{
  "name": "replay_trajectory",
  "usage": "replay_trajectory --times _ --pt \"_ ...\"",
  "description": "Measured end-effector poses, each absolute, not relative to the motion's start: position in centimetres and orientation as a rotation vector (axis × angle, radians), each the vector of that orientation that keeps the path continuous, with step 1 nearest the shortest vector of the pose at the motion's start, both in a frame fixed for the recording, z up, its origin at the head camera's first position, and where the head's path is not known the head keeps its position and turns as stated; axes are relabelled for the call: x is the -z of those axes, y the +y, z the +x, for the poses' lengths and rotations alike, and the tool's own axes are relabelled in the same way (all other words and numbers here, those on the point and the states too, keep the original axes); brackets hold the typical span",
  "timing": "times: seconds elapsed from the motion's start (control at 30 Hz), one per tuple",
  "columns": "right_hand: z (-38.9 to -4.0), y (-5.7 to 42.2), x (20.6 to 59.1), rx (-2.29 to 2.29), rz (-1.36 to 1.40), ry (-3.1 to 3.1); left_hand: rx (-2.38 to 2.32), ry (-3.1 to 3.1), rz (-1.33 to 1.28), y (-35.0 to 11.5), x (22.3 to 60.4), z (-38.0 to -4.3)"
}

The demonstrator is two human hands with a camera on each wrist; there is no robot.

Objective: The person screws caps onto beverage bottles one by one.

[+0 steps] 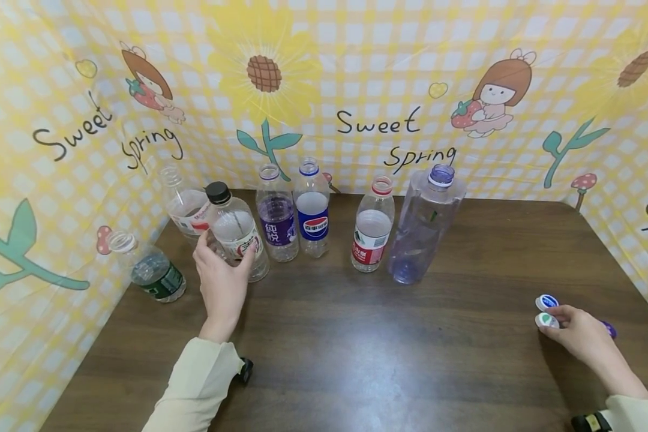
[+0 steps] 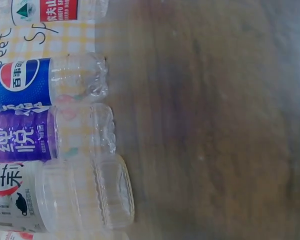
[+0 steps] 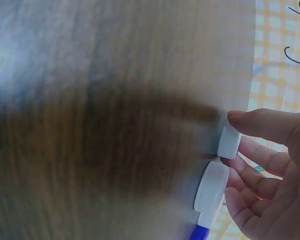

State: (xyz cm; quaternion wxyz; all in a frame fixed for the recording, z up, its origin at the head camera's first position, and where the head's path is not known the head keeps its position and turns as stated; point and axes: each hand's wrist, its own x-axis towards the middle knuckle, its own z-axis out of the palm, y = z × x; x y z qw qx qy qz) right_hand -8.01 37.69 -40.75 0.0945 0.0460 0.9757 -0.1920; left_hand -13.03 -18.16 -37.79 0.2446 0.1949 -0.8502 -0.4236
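Note:
My left hand (image 1: 222, 288) grips a clear bottle (image 1: 236, 225) with a black cap, thumb on the label's right side and fingers at its left. In the left wrist view that bottle's base (image 2: 115, 192) shows, but the hand does not. Far to the right, my right hand (image 1: 580, 336) pinches a white bottle cap (image 1: 548, 321) with a green mark, low over the table. Its thumb (image 3: 262, 122) lies against a white cap (image 3: 230, 142) in the right wrist view. Close by are a blue-and-white cap (image 1: 547, 302) and a purple cap (image 1: 609, 328), partly hidden behind the hand.
Uncapped bottles stand along the back: a red-and-white-labelled one (image 1: 180, 204), a purple-labelled one (image 1: 277, 219), a Pepsi bottle (image 1: 312, 216), a red-labelled one (image 1: 372, 231) and a large purplish one (image 1: 423, 228). A green-labelled bottle (image 1: 153, 273) is at the left. Patterned cloth (image 1: 356, 60) borders the table (image 1: 324, 360).

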Motion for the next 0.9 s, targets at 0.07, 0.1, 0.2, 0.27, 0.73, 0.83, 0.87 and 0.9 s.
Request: replay_trajectory --times 0.07,0.1,0.2,0.27,0.73,0.83,0.87,0.9 --pt "-8.0 37.6 40.7 0.567 0.137 2.903 1.156 -2.300 0.514 -18.3 37.8 -12.6" --pt "-8.0 37.6 40.7 0.573 0.135 2.901 1.152 -2.287 0.499 -18.4 37.9 -12.4" --pt "-8.0 37.5 40.7 0.572 0.135 2.906 1.157 -2.221 0.430 -18.7 37.9 -11.9" --pt "-8.0 37.6 40.7 0.572 0.135 2.909 1.145 -2.156 0.371 -19.1 37.9 -11.6" --pt "-8.0 37.6 40.6 0.581 0.163 2.889 0.866 -1.653 0.376 -24.1 37.0 -11.2" --pt "-8.0 37.4 40.6 0.577 0.165 2.896 0.863 -1.676 0.447 -25.3 37.0 -11.1" --pt "-8.0 37.4 40.5 0.577 0.165 2.899 0.872 -1.696 0.464 -25.6 37.0 -11.1" --pt "-8.0 37.4 40.5 0.577 0.165 2.899 0.887 -1.715 0.482 -25.9 37.1 -11.0"
